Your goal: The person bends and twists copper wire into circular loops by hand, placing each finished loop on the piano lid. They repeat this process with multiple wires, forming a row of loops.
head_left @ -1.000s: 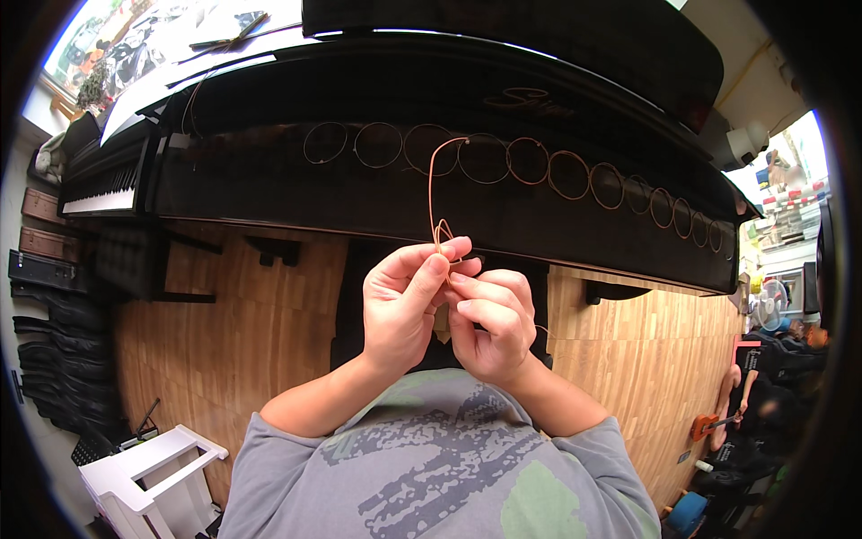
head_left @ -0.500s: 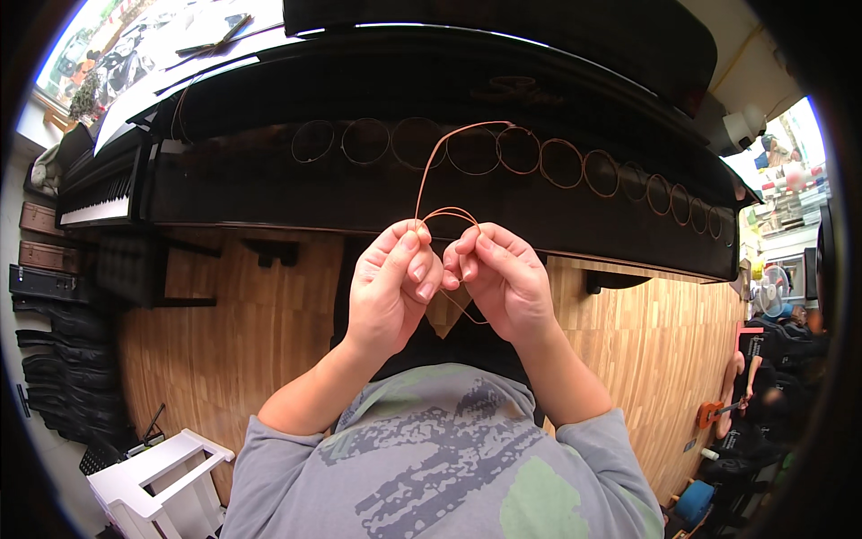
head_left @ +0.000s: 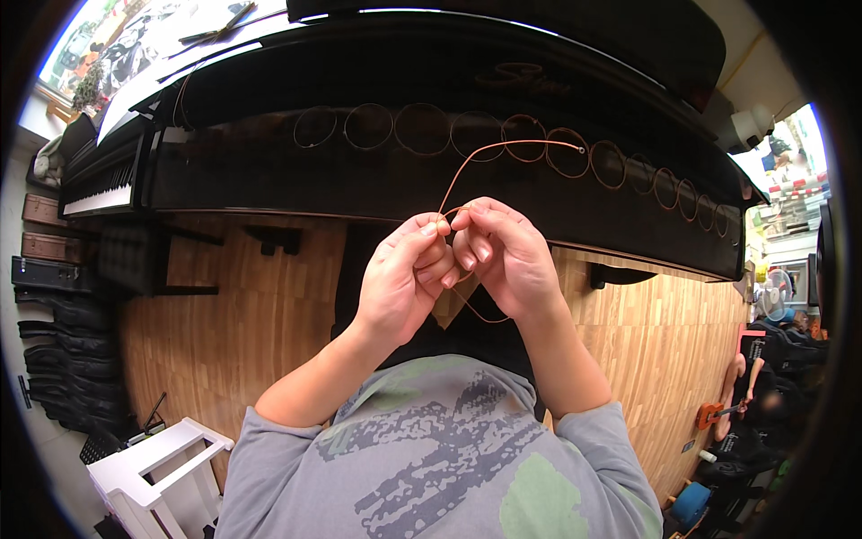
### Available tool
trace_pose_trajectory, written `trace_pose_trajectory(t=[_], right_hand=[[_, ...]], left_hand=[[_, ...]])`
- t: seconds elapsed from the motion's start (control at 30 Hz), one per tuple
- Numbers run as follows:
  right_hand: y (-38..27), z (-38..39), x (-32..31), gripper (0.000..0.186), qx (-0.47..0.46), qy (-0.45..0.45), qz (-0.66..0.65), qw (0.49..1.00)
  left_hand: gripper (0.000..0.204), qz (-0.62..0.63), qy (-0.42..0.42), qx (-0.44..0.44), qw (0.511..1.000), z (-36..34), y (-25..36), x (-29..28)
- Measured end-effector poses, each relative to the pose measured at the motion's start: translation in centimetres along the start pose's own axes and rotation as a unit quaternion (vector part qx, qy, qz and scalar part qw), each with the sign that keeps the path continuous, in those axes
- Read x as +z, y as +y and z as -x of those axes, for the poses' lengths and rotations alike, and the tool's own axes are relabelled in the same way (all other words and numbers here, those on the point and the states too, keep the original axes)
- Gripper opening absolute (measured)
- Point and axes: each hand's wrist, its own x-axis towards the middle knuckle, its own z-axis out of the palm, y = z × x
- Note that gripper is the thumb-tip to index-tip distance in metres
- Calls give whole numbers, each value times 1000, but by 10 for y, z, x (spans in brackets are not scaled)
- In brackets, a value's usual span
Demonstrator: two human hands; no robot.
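I see the left hand (head_left: 400, 280) and right hand (head_left: 505, 256) close together, on the near side of the piano (head_left: 242, 187), fingers (head_left: 426, 232) of both pinched closed on a wire (head_left: 476, 154), its free end arcing right; coils (head_left: 590, 162) lie beyond.

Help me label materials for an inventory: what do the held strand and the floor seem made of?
Held strand: probably metal wire, copper-coloured with a soft sheen; it keeps a smooth, springy-looking arc.
Floor: wood or wood-look laminate, lightly glossy; narrow light-brown strips vary in tone, but which remains open.
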Motion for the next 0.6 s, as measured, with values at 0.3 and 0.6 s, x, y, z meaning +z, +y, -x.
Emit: trace_pose_trajectory(t=[0.3, 0.6], right_hand=[[16, -1, -6, 15, -101, 23, 54, 993], [54, 47, -7, 31, -472, -73, 493, 727]], left_hand=[[13, 11, 31, 33, 999, -7, 4, 11], [11, 38, 70, 114, 990, -24, 23, 0]])
